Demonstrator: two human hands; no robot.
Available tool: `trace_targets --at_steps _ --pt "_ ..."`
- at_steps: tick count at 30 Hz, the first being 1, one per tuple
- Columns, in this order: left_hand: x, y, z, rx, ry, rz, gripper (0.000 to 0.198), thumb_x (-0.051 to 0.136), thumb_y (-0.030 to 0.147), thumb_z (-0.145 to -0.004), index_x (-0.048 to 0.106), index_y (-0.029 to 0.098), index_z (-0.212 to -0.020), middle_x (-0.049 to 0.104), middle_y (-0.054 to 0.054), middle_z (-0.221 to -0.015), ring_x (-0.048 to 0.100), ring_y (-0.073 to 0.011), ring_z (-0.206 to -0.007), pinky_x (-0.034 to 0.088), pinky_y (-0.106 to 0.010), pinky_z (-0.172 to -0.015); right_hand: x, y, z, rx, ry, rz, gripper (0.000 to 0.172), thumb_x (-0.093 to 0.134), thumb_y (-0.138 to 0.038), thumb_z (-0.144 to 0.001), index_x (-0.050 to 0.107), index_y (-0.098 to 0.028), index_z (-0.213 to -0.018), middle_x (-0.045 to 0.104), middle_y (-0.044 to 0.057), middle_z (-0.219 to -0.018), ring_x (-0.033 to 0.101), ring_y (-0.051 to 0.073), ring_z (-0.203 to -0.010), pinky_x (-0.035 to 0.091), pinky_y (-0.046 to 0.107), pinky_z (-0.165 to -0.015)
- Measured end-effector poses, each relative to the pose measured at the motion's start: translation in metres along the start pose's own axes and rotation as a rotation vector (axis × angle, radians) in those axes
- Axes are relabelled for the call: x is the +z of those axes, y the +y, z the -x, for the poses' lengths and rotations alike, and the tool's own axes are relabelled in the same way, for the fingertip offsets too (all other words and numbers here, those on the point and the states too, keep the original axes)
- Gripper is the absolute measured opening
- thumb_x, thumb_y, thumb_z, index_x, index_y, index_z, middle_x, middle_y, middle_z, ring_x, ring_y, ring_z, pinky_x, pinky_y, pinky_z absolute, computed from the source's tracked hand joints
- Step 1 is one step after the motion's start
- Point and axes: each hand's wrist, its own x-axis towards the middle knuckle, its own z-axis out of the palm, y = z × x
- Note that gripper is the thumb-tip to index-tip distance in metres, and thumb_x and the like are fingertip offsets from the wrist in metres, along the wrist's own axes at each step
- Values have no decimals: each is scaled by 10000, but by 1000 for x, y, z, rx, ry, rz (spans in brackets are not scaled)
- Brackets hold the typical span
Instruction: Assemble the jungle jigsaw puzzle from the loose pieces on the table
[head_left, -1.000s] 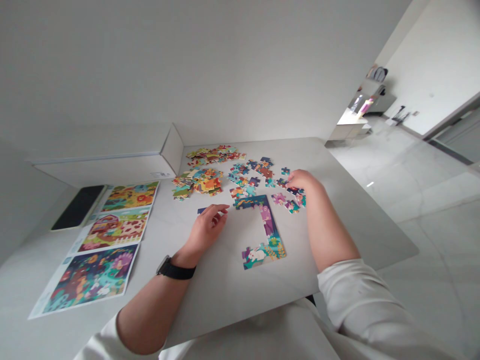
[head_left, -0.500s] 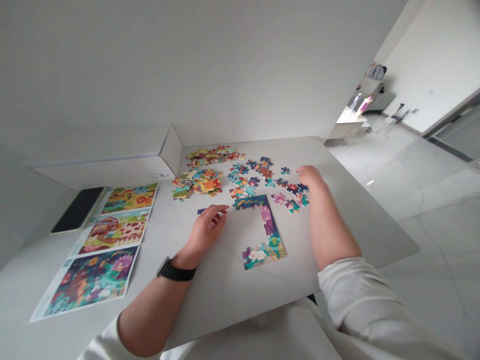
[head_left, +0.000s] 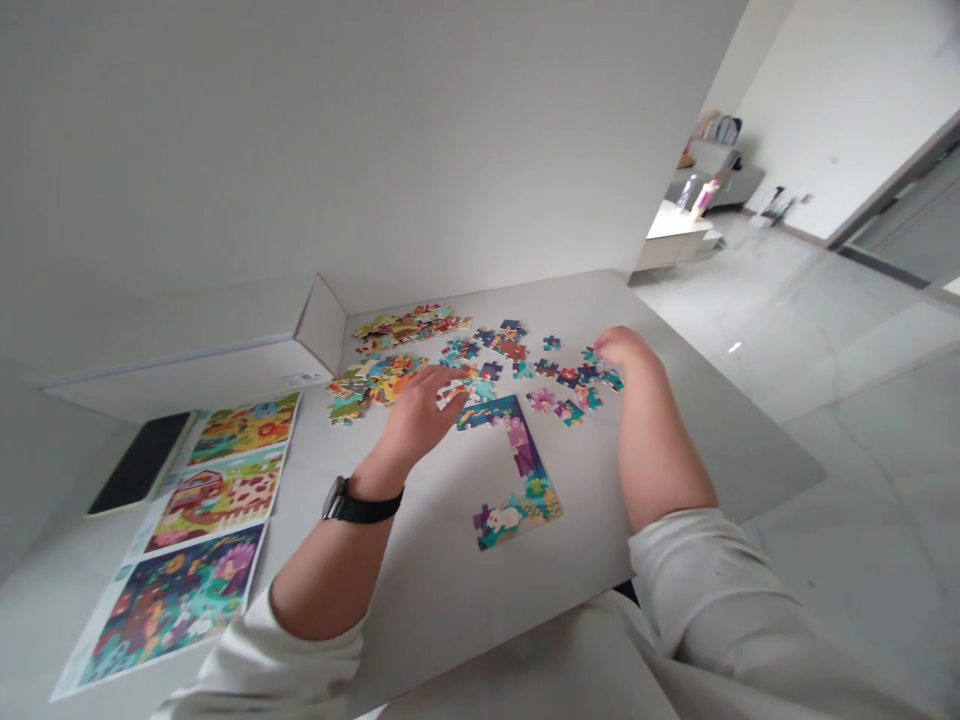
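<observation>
My left hand point(head_left: 420, 410), a black watch point(head_left: 358, 505) on its wrist, reaches forward to the top left end of the joined puzzle section point(head_left: 517, 455). Its fingers are pressed together on a pale puzzle piece point(head_left: 450, 392). The joined section is an L shape with a white rabbit at its near end. My right hand point(head_left: 626, 352) is curled, knuckles up, over dark loose pieces point(head_left: 581, 378) to the right of the section; what its fingers hold is hidden. More loose pieces point(head_left: 514, 348) lie scattered beyond the section.
Two heaps of bright pieces point(head_left: 371, 382) point(head_left: 409, 322) lie at the back left beside a white box point(head_left: 195, 365). A picture sheet with three scenes point(head_left: 202, 520) and a black phone point(head_left: 139, 475) lie at the left. The table's edge point(head_left: 787, 470) is close at the right.
My left hand moved forward and right from the bare tabletop to the section's top left end. My right hand shifted slightly further out over the dark pieces. The camera tilted a little.
</observation>
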Motion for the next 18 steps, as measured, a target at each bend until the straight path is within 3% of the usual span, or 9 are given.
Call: trace_targets --at_steps 5,9,15,18 --pt "10 20 -26 -39 -68 -23 284 715 350 -975 786 229 -1221 769 -80 -1202 666 -162 -702 590 -340 -801 -6 4 5 6 19 -1 212 754 -268 -959 881 -230 -1124 843 126 -1206 789 283 -1082 597 313 -928" --pt "-8 28 -28 -28 -195 -147 367 702 416 -979 769 243 -1296 794 -92 -1250 746 -247 -912 602 -386 -929 -17 4 17 29 6 -10 208 777 -260 -933 876 -212 -1109 855 112 -1114 793 255 -1016 588 294 -899" --pt "-38 27 -15 -63 -387 -325 550 606 528 -1013 684 243 -1477 784 -103 -1346 758 -306 -1155 570 -435 -1099 -45 5 62 -14 288 -158 312 722 -311 -977 832 -231 -1258 841 79 -1212 783 229 -1085 560 298 -981" --pt "-42 23 -10 -4 -410 -341 584 583 574 -1014 673 252 -1493 749 -111 -1431 739 -327 -1240 555 -461 -1142 -40 12 82 -8 299 -151 267 722 -343 -974 853 -242 -1184 847 73 -1190 779 242 -1111 554 305 -991"
